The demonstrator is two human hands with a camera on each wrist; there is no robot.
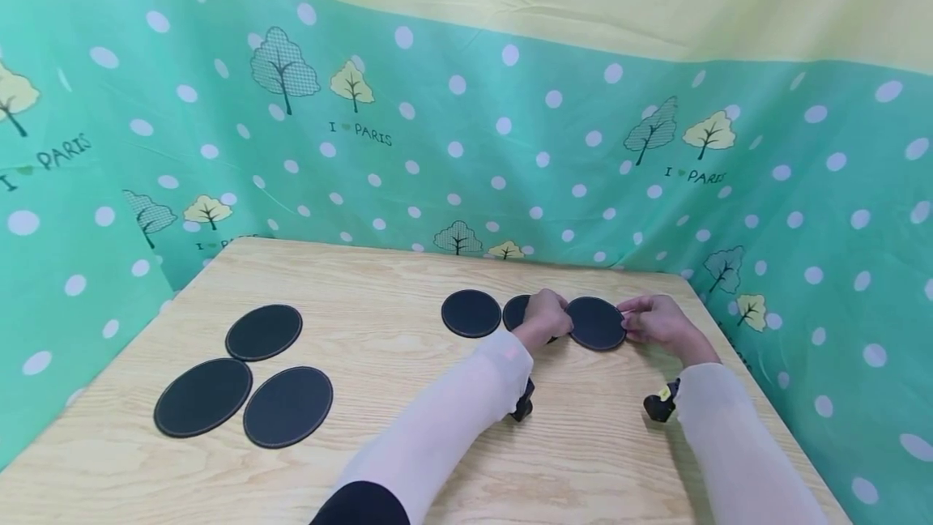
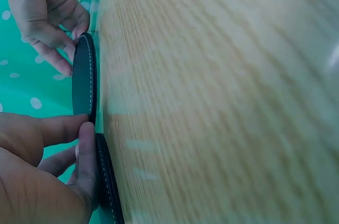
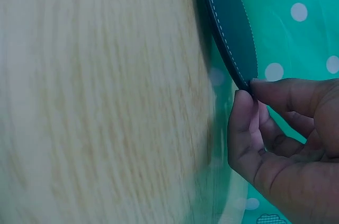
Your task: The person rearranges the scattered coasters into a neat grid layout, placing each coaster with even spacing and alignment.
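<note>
Between both hands is a round black coaster [image 1: 596, 323] with a stitched rim, at the right of the table's far side. My left hand [image 1: 545, 316] pinches its left edge between thumb and finger. On the opposite edge, the right hand [image 1: 654, 321] pinches it the same way. The left wrist view shows the held coaster [image 2: 83, 78] nearly edge-on, with a second coaster [image 2: 109, 181] beside the left hand's fingers. In the head view that second coaster [image 1: 514, 310] is partly covered by the left hand, and a third coaster [image 1: 471, 313] lies to its left.
Three more black coasters lie in a cluster on the left of the wooden table: a rear one [image 1: 264, 332], a left one [image 1: 202, 398] and a right one [image 1: 287, 407]. A green dotted curtain [image 1: 466, 120] hangs along the back and sides.
</note>
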